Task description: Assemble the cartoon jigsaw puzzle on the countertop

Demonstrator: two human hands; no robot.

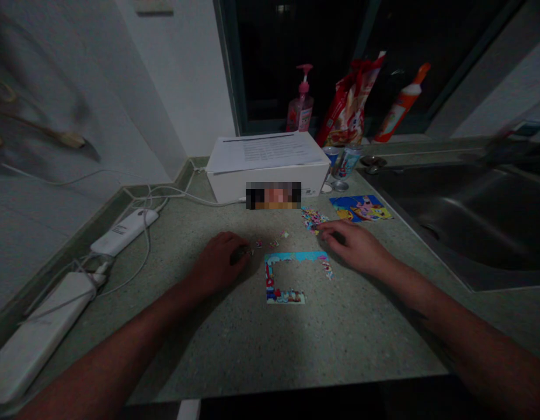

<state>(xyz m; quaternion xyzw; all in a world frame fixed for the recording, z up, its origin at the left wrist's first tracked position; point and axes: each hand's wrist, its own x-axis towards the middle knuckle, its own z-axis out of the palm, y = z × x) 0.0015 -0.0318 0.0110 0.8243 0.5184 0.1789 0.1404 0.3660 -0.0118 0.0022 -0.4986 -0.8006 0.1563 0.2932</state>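
My left hand [223,256] rests on the counter with its fingers curled. A small puzzle piece [251,252] is at the tips of its thumb and index finger. Stretched forward, my right hand [351,242] touches the near edge of a heap of small colourful puzzle pieces [312,218] with its index finger. Between the hands lies a partly joined puzzle border [270,274], with a light-blue top strip, a left side and part of the bottom. Several pieces at its right side look ragged. A few loose pieces [274,243] lie above the border.
Behind stands a white box [270,179] with a printed sheet [270,150] on top. A cartoon picture card [361,208] lies by the metal sink [453,204]. Cans [348,163] stand near the box. White power strips [46,326] and cables run along the left.
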